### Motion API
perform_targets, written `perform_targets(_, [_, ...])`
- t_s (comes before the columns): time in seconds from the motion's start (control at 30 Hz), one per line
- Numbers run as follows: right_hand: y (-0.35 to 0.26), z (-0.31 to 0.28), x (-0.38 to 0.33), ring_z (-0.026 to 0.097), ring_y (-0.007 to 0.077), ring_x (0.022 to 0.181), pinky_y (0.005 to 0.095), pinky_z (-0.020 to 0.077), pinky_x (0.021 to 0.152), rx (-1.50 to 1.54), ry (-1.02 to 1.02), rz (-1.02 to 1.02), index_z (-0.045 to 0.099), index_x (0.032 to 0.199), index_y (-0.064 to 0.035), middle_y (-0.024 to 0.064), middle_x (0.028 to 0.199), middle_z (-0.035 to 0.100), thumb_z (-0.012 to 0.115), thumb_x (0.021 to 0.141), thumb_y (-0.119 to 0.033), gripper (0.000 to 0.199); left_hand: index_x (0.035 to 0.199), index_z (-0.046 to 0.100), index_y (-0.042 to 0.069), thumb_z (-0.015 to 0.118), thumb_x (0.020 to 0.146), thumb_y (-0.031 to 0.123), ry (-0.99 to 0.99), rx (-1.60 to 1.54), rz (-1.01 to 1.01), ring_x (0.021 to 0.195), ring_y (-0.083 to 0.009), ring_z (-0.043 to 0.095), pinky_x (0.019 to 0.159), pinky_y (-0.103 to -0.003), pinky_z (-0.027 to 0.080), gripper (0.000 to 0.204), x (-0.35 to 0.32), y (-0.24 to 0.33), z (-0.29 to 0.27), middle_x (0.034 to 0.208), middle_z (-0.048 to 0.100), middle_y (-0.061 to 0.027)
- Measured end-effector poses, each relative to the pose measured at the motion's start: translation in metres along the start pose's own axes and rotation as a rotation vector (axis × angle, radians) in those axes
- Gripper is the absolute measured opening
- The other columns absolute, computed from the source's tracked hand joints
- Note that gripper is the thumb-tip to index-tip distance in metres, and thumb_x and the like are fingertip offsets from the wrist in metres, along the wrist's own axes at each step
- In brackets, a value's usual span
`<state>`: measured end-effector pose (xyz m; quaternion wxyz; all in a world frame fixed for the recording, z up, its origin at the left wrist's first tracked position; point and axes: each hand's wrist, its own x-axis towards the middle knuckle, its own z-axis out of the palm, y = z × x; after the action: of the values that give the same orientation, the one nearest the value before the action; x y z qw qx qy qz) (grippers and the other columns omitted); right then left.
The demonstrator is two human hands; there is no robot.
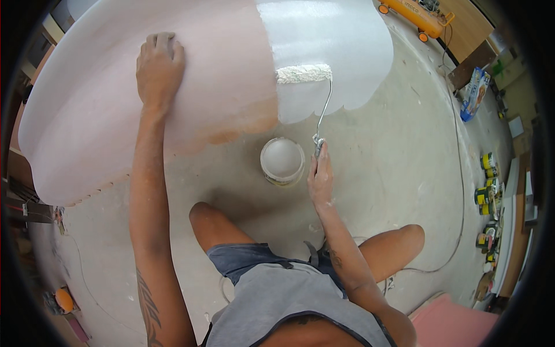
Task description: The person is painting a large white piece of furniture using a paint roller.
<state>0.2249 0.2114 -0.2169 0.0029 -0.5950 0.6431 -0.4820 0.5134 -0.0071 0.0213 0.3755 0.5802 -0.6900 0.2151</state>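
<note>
A paint roller (304, 73) with a white, paint-loaded sleeve lies against the large curved panel (219, 81). My right hand (321, 176) is closed round its handle, with the bent wire frame running up to the sleeve. Fresh glossy white covers the panel's right part; the rest is dull pinkish, with a browner patch at the lower edge. On that pinkish part rests my left hand (160, 72), fingers bent and thumb held apart, with nothing visible in it. Between my hands, nearer the right one, a round bucket (282, 160) of white paint stands on the floor.
An orange air compressor (413, 16) stands at the far right, and a blue bag (475, 94) lies below it. Several paint cans (484, 195) line the right side. A hose (461, 191) curves over the floor. Pink material (454, 324) lies at lower right.
</note>
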Motion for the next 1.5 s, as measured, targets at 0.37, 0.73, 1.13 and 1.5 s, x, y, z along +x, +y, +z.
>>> perform_targets(0.37, [0.066, 0.023, -0.118, 0.066, 0.0458, 0.109, 0.0503, 0.0558, 0.085, -0.244, -0.450, 0.378, 0.037, 0.152, -0.0009, 0.0275, 0.129, 0.063, 0.056, 0.101, -0.006, 0.054, 0.125, 0.066, 0.013, 0.053, 0.100, 0.029, -0.053, 0.029, -0.015, 0.119, -0.0305, 0.059, 0.101, -0.043, 0.048, 0.031, 0.000, -0.003, -0.001, 0.128, 0.063, -0.0071])
perform_targets(0.73, [0.063, 0.026, -0.064, 0.061, 0.0456, 0.122, 0.0480, 0.0523, 0.097, -0.017, -0.115, 0.091, 0.037, 0.152, 0.0012, 0.0301, 0.136, 0.058, 0.056, 0.102, -0.006, 0.054, 0.125, 0.066, 0.012, 0.053, 0.101, 0.028, -0.066, -0.009, -0.041, 0.119, -0.0284, 0.059, 0.101, -0.041, 0.049, 0.031, -0.001, 0.008, 0.000, 0.127, 0.062, -0.0059])
perform_targets(1.13, [-0.059, -0.027, 0.088, 0.063, 0.0430, 0.118, 0.0473, 0.0537, 0.092, -0.035, -0.073, 0.080, 0.038, 0.154, -0.0012, 0.0266, 0.136, 0.060, 0.054, 0.103, -0.006, 0.054, 0.123, 0.066, 0.012, 0.054, 0.100, 0.028, -0.043, -0.008, -0.001, 0.118, -0.0296, 0.059, 0.100, -0.043, 0.049, 0.030, -0.001, 0.000, -0.002, 0.127, 0.062, -0.0066])
perform_targets(1.5, [0.070, 0.008, -0.117, 0.064, 0.0446, 0.116, 0.0479, 0.0533, 0.093, -0.047, -0.252, 0.226, 0.040, 0.153, -0.0021, 0.0275, 0.132, 0.062, 0.058, 0.102, -0.007, 0.054, 0.114, 0.066, 0.009, 0.056, 0.097, 0.026, -0.006, -0.038, -0.017, 0.117, -0.0295, 0.058, 0.101, -0.044, 0.047, 0.027, 0.001, 0.000, -0.002, 0.120, 0.063, -0.0086])
